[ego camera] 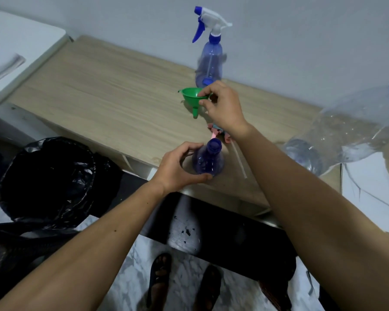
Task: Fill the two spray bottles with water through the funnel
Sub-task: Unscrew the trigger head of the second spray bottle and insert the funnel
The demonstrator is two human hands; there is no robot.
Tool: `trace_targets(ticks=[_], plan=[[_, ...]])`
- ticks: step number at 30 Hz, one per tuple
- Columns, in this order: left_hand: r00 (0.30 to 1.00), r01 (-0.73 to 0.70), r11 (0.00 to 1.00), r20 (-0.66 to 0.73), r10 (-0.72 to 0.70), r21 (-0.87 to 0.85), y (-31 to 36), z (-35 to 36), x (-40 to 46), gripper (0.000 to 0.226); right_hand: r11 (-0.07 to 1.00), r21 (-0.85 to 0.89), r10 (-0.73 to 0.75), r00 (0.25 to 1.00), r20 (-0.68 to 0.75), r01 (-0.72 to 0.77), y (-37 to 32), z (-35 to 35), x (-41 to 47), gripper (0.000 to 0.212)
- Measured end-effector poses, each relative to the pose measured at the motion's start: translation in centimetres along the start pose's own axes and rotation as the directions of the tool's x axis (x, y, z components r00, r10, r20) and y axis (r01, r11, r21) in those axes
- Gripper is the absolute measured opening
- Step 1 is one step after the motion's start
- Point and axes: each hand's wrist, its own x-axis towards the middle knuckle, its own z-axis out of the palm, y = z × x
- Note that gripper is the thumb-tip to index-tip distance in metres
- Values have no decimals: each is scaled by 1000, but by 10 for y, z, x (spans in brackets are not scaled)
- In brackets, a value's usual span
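An uncapped blue spray bottle (209, 161) stands near the front edge of the wooden table (103, 95), its mouth open. My left hand (180, 168) grips its lower body from the left. My right hand (224, 108) pinches the rim of a green funnel (192, 97) and holds it in the air behind the bottle, spout down. A second blue spray bottle (209, 61) with its white and blue trigger head screwed on stands by the wall. A removed pink spray head with its dip tube (239, 161) lies on the table under my right wrist.
A large clear water bottle (350, 129) with a blue cap lies tilted at the right side of the table. A bin lined with a black bag (52, 180) stands on the floor at the left. A white surface (16, 52) adjoins the table's left end.
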Motion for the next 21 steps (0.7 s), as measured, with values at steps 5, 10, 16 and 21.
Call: trace_targets(ticks=[5, 10, 16, 21], plan=[[1000, 21, 1000, 7, -21, 4, 3, -2, 0, 80, 999, 35, 9, 999, -46, -7, -20, -25, -15, 13], [999, 49, 999, 23, -48, -18, 4, -4, 2, 78, 998, 44, -37, 992, -118, 43, -46, -61, -45, 12], [990, 105, 994, 96, -102, -24, 9, -10, 2, 90, 999, 0, -33, 983, -179, 34, -67, -98, -92, 10], [985, 129, 991, 119, -126, -23, 16, -11, 2, 93, 1000, -16, -28, 968, -251, 24, -84, -115, -123, 8]])
